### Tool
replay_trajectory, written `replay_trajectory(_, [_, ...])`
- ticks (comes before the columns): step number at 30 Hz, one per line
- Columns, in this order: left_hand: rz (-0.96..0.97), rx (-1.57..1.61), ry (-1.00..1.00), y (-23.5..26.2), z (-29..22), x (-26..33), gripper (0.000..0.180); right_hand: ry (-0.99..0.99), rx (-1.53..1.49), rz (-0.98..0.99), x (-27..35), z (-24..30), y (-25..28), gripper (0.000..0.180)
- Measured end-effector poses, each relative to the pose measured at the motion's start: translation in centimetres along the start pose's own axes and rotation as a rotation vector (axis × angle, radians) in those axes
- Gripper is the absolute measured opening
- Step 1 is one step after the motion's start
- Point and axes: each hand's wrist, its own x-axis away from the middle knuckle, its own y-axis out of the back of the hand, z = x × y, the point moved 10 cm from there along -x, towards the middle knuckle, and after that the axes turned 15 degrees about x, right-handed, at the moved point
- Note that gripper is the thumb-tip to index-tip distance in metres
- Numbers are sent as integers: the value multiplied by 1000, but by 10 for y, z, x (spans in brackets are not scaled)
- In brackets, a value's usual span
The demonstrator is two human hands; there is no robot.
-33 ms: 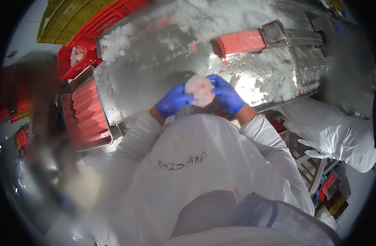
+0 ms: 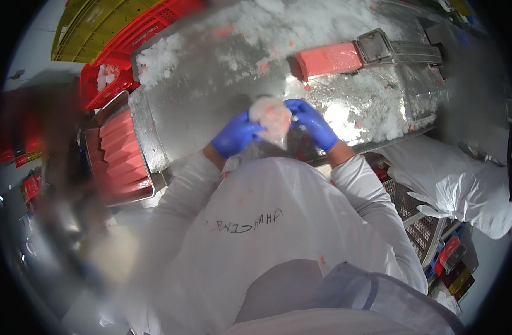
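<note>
Both my hands wear blue gloves and meet over the near side of the metal table (image 2: 194, 106). Between them is a whitish, rounded lump (image 2: 271, 120) with pink patches, soft or frosty looking; its exact kind does not show. My left hand (image 2: 237, 134) grips its left edge, thumb on the near face. My right hand (image 2: 314, 124) pinches its upper right edge with bent fingers. Farther right, a pink slab-like block (image 2: 329, 58) lies on the table against a metal mould or box (image 2: 375, 47). The undersides of the lump and some fingertips are hidden.
Crushed ice (image 2: 261, 25) and pink scraps cover the far and right table areas. At my left stands a metal tray (image 2: 153, 187) of folded pink pieces (image 2: 125, 148). Red crates (image 2: 105, 84) and a yellow one (image 2: 94, 33) are far left. White plastic (image 2: 462, 178) hangs right.
The lump has turned slightly and shows more pink. My right hand has shifted a little to the right, its fingers a bit farther out along the lump's edge.
</note>
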Motion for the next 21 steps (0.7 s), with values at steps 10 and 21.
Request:
replay_trajectory(10, [204,419,65,97,-244,-243,93,138,1670,-184,-84,-53,160,72])
replay_trajectory(21, [35,-908,85,-16,-99,-348,64,-56,120,-309,-29,-78,164,69])
